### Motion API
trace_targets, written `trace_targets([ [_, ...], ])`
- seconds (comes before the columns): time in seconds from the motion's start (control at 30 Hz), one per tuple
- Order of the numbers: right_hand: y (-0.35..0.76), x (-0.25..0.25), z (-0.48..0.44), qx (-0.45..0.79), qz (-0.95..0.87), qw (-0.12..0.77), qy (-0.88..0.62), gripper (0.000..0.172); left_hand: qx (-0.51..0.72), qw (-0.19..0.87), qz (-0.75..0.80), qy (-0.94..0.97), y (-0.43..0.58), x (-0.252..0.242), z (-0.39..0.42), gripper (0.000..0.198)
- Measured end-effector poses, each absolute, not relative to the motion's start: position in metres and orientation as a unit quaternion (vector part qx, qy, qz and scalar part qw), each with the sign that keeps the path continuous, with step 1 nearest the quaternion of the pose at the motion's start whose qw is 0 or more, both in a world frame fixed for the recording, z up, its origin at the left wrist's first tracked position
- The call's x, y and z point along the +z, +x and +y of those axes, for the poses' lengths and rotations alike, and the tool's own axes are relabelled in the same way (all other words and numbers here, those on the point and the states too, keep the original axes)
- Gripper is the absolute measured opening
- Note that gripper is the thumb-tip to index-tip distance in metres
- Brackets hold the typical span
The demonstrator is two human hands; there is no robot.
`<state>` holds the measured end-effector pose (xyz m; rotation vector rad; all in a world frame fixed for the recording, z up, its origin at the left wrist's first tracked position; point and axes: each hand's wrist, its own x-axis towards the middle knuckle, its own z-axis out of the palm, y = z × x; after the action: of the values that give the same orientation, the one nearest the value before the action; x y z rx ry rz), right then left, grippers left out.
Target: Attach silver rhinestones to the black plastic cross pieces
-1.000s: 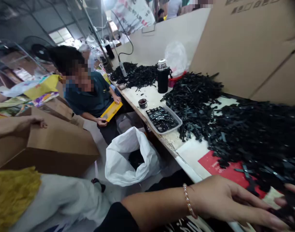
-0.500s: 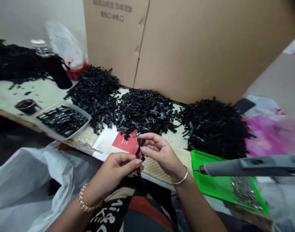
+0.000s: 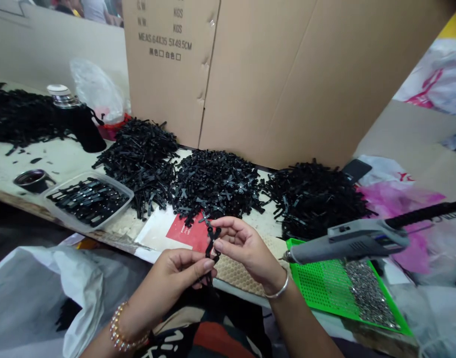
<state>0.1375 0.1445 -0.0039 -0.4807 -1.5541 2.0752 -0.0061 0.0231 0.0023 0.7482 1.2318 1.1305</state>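
Observation:
My left hand [image 3: 183, 267] pinches the lower end of some black jointed plastic pieces [image 3: 212, 242] between thumb and fingers. Higher up, my right hand [image 3: 248, 248] grips the same pieces, its fingertips closed on their upper part. The pieces look crossed or linked; their lower end hangs below my left hand, partly hidden. Just beyond my fingers lies a red and white sheet [image 3: 158, 231], and beyond it a pile of black X-shaped pieces [image 3: 216, 184]. A textured beige mat [image 3: 237, 268] is under my right hand.
Piles of black strips [image 3: 134, 169] and more black pieces [image 3: 313, 199] flank the middle one. A clear tub [image 3: 129, 199], cup [image 3: 34, 181] and bottle [image 3: 82, 124] stand left. At right, a grey electric screwdriver [image 3: 324, 246] hangs over a green basket [image 3: 313, 286] of small metal parts. Cardboard [image 3: 287, 74] rises behind.
The camera view has shifted, so the bench sits lower in the picture. The screwdriver has swung left and shows more of its body. Both hands keep hold of the black pieces.

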Motion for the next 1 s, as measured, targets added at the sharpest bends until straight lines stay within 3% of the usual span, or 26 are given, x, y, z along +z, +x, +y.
trace_targets([
  [0.57, 0.139, -0.016, 0.147, 0.815, -0.505, 0.231, -0.164, 0.031, 0.487, 0.627, 0.526, 0.305, -0.006, -0.003, 0.032, 0.035],
  [1.0, 0.141, -0.007, 0.158, 0.740, -0.601, 0.227, -0.200, 0.039, 0.486, 0.584, 0.578, 0.298, -0.004, -0.013, 0.037, 0.045],
])
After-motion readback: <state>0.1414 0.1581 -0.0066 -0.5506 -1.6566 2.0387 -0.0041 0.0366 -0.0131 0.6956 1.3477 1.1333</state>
